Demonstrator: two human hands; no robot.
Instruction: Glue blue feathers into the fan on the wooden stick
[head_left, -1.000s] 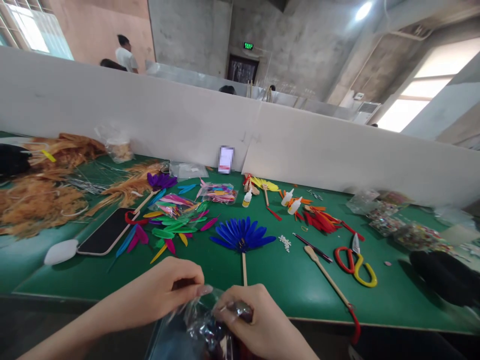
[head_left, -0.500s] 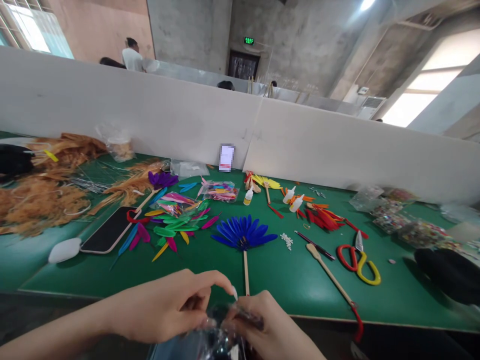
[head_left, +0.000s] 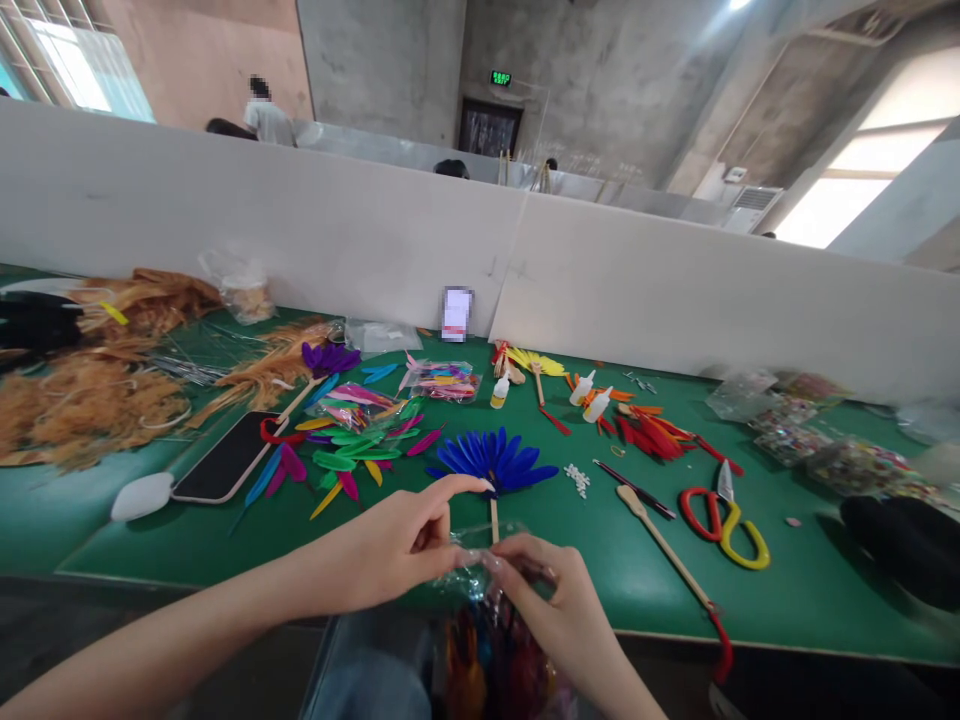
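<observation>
A clear plastic bag (head_left: 474, 588) hangs at the table's front edge, with dark, orange and red contents showing low down; I cannot make out what they are. My left hand (head_left: 386, 550) pinches its top edge, index finger stretched out over the fan. Close beside it, my right hand (head_left: 555, 590) grips the same edge between thumb and fingers. Just beyond lies a fan of blue feathers (head_left: 499, 460) on a wooden stick, partly hidden by the left index finger. White beads (head_left: 577, 480) lie to its right.
Loose coloured feathers (head_left: 345, 455) and a phone (head_left: 225, 458) lie to the left. On the right are scissors (head_left: 724, 520), a wooden stick (head_left: 667, 550), a dark pen-like tool (head_left: 634, 488) and glue bottles (head_left: 598, 405). A white partition (head_left: 360, 230) stands behind.
Both hands have risen and moved forward, bringing the bag up with them. The bag's coloured contents now show below the hands. Things on the table have stayed put.
</observation>
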